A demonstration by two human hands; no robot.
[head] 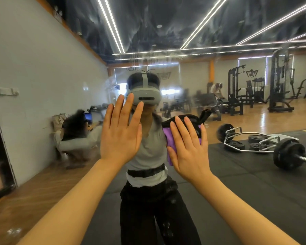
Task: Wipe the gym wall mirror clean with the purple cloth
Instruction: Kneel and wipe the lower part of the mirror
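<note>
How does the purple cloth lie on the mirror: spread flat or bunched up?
Cannot tell for sure: the right hand presses flat over the purple cloth, hiding most of it.

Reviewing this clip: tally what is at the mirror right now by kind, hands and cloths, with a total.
Hands: 2, the left hand flat with straight fingers, and the right hand pressing the cloth
Purple cloth: 1, under the right hand
Wall mirror: 1, streaked
Total: 4
</note>
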